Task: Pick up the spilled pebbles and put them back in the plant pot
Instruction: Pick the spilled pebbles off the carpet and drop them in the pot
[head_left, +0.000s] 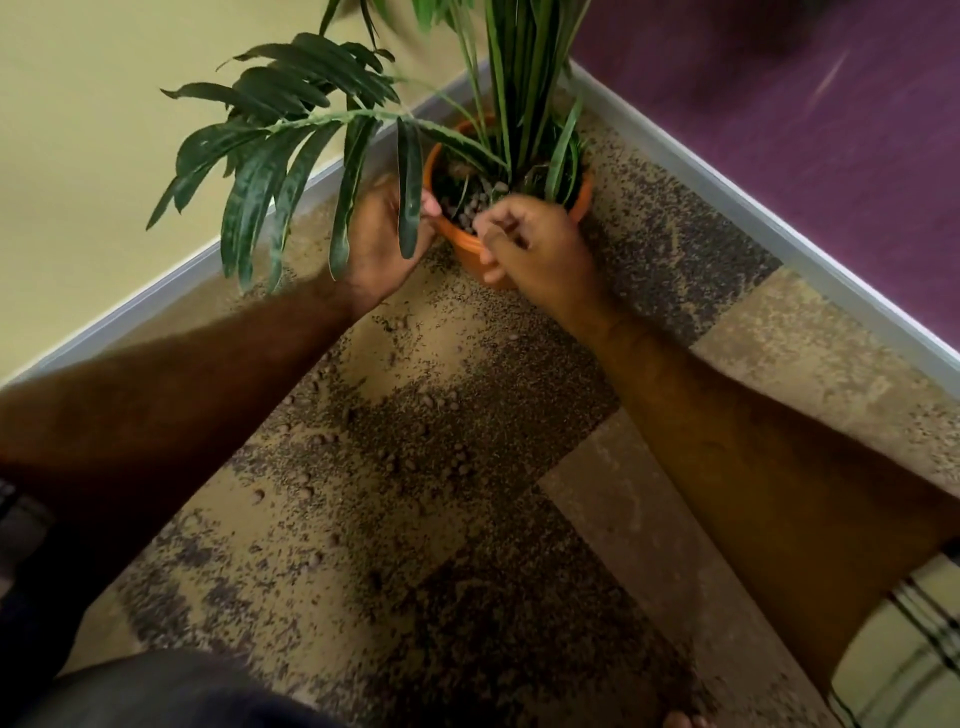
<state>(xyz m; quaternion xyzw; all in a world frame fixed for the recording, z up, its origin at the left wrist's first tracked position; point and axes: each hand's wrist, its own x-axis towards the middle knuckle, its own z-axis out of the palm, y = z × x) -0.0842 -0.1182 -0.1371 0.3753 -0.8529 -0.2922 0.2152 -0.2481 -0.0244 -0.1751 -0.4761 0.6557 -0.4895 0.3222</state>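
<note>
An orange plant pot (470, 252) with a green leafy plant stands in the corner of the room. Brown pebbles (467, 210) lie on the soil inside it. My left hand (382, 241) grips the pot's left rim, fingertips over the edge, partly hidden by hanging leaves. My right hand (537, 249) hovers over the pot's front rim with its fingers curled inward, seemingly around small pebbles. Several spilled pebbles (434, 401) are scattered over the carpet in front of the pot, more of them toward the left (306, 491).
Patchy brown and tan carpet (597, 519) covers the floor. A yellow wall (78, 156) and a purple wall (779, 104) with grey skirting meet behind the pot. Long leaves (291, 156) droop over my left hand. My knee (156, 691) is at the bottom left.
</note>
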